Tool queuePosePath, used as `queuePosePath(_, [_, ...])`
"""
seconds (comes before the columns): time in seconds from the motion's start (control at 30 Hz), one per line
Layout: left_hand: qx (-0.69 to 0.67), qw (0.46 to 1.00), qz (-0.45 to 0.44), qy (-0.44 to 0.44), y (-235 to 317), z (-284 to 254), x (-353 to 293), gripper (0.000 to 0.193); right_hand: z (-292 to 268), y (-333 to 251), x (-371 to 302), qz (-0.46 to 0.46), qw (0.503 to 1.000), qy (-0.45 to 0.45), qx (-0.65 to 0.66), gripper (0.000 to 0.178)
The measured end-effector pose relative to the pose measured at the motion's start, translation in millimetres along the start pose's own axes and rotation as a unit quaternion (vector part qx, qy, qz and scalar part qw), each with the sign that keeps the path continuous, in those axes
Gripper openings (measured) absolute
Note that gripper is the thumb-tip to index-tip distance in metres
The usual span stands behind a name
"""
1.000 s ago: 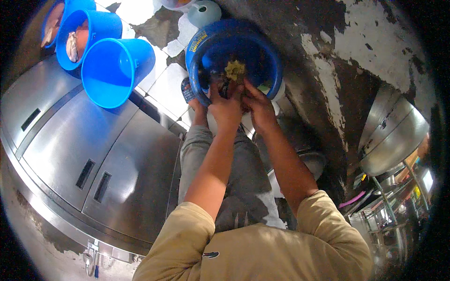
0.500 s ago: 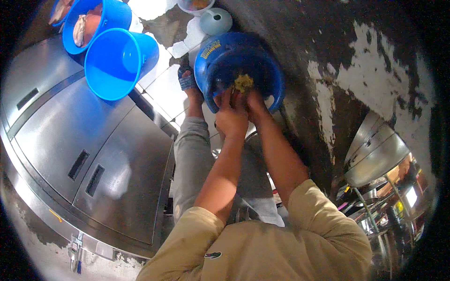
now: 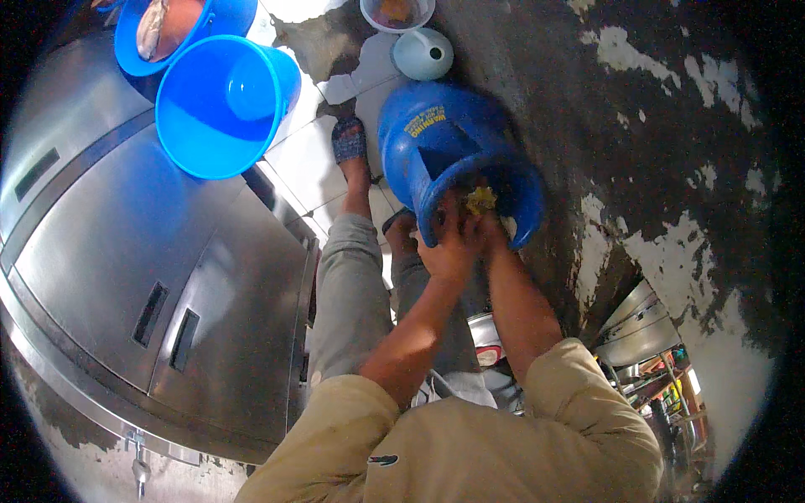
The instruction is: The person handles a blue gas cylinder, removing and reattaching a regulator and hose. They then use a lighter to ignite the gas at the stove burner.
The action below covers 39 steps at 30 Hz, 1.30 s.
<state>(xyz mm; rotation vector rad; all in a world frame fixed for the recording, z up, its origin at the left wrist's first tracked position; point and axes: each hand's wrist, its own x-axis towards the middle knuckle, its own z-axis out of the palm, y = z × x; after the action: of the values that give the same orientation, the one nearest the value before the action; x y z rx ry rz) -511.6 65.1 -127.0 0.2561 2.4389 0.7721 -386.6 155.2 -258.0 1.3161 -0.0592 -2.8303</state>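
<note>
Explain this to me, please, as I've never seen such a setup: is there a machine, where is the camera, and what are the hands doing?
There is no robot here: a person works with two bare hands. The view comes from the left one of two wide fisheye cameras worn on the head, looking down, so straight edges bend near the rim.

The left hand and right hand reach into the collar of a blue gas cylinder, close to a yellow piece. The fingers are partly hidden, so I can't tell exactly what they grip.

On the tiled floor beyond the cylinder is a pale rounded container. To the left are a bright blue bucket and metal cabinet doors.
</note>
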Motion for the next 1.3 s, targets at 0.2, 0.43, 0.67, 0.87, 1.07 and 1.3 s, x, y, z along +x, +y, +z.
queuePosePath(0.2, [-0.018,0.998,0.035,0.046,-23.9,12.1,6.2,0.046,146.5,17.0,1.0,-0.099,0.882,0.420,-0.189,0.038])
queuePosePath(0.43, [-0.184,0.978,0.014,-0.102,-30.2,-18.7,35.0,0.032,147.4,37.2,-10.7,-0.127,0.880,0.434,-0.144,0.043])
queuePosePath(0.67, [-0.308,0.947,-0.044,-0.075,-57.0,12.9,17.6,0.039,121.7,49.5,-35.2,-0.207,0.890,0.258,-0.314,0.044])
queuePosePath(0.87, [-0.573,0.767,-0.275,-0.089,-81.0,4.4,-32.2,0.034,64.3,37.4,-29.3,-0.191,0.946,0.179,-0.191,0.039])
queuePosePath(1.07, [-0.635,0.663,-0.237,-0.318,-111.2,20.9,-6.6,0.033,59.8,16.5,-22.4,-0.146,0.961,0.085,-0.221,0.042])
queuePosePath(1.3, [-0.391,0.916,-0.074,-0.051,-78.6,36.7,-39.3,0.050,78.7,17.6,-25.4,-0.124,0.959,0.149,-0.206,0.039])
